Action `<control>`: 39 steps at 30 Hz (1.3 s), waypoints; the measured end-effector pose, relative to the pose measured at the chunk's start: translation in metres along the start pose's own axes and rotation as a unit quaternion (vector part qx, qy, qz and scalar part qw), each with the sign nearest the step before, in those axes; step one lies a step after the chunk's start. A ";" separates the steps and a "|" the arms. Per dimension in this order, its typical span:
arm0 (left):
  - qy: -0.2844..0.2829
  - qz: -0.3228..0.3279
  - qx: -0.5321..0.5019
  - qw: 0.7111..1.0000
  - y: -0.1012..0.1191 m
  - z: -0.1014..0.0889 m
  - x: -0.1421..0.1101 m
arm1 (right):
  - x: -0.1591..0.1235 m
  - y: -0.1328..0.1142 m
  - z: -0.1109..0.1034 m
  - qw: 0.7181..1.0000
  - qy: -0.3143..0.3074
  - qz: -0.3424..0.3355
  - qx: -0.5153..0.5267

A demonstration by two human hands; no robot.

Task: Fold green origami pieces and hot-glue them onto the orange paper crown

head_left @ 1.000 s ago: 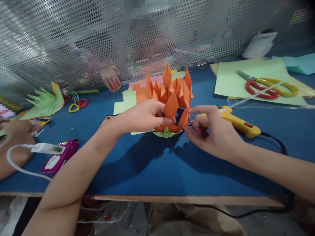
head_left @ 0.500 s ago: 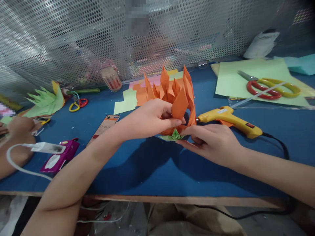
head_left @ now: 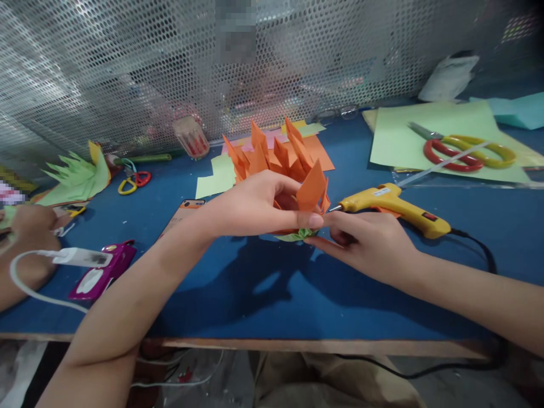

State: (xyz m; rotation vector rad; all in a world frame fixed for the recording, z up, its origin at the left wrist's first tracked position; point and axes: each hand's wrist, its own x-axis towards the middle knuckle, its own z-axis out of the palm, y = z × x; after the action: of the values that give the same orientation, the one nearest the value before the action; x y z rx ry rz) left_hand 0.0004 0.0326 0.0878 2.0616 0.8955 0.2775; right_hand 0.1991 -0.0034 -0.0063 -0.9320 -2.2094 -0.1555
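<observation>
An orange folded-paper flower [head_left: 276, 158] with pointed petals and a small green paper base [head_left: 302, 234] is held just above the blue table [head_left: 263, 294], tipped away from me. My left hand [head_left: 259, 204] wraps round its near side, thumb pressed on a petal. My right hand [head_left: 365, 243] pinches the lower right edge by the green base, fingers closed. A yellow glue gun [head_left: 395, 207] lies just behind my right hand, nozzle pointing at the flower.
Red and yellow scissors [head_left: 463, 150] lie on light green paper [head_left: 425, 130] at the back right. A phone [head_left: 182, 212], a magenta device [head_left: 104, 275] with a white cable, small scissors [head_left: 134, 180] and a green paper fan [head_left: 79, 175] are left. Another person's arm [head_left: 21, 249] rests far left. Perforated metal screen [head_left: 127, 68] behind.
The flower has tipped backward and lowered between my hands. My right hand moved from the petal's side down to the green base and closed there.
</observation>
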 end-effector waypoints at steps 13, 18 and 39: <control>0.011 0.018 -0.017 1.000 0.003 -0.002 0.001 | 0.000 -0.002 -0.003 1.000 0.012 -0.007 -0.010; 0.044 0.053 0.036 0.997 0.003 0.004 0.000 | 0.001 0.001 0.000 1.000 0.011 0.008 -0.012; 0.238 0.101 0.152 0.954 0.009 -0.047 0.029 | -0.007 -0.003 0.000 0.998 -0.036 0.006 0.044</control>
State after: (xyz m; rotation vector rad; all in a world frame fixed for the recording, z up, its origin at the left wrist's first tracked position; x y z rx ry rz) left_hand 0.0027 0.0781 0.1198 2.4274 1.0615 0.8189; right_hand 0.2005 -0.0094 -0.0109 -0.9146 -2.2566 -0.0202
